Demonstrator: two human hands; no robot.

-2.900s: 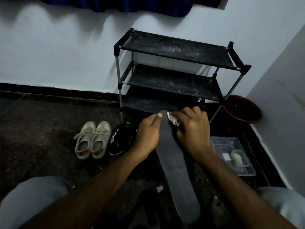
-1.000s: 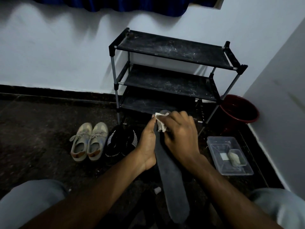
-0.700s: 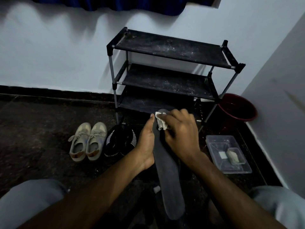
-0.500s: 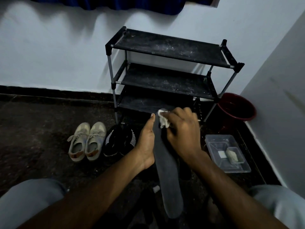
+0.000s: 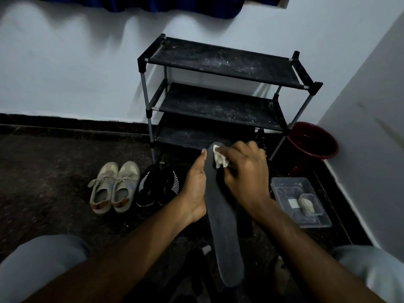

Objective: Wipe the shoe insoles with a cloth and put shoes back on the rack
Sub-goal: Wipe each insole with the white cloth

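A long dark grey insole (image 5: 223,226) is held up in front of me, toe end pointing at the rack. My left hand (image 5: 195,189) grips its left edge, thumb along the side. My right hand (image 5: 242,171) clutches a small white cloth (image 5: 219,159) and presses it onto the insole's toe end. A three-shelf black shoe rack (image 5: 220,99) stands against the white wall, its visible shelves bare. On the floor to the left sit a pair of beige sneakers (image 5: 113,186) and a pair of black shoes with white stripes (image 5: 158,186).
A dark red bucket (image 5: 312,143) stands in the corner right of the rack. A clear plastic tray (image 5: 284,186) holding small pale pieces lies on the floor at right. My grey-clad knees fill both lower corners. White walls close the back and right.
The right hand with the cloth has shifted slightly over the insole's toe end, and the insole has turned a little. The left hand keeps its grip.
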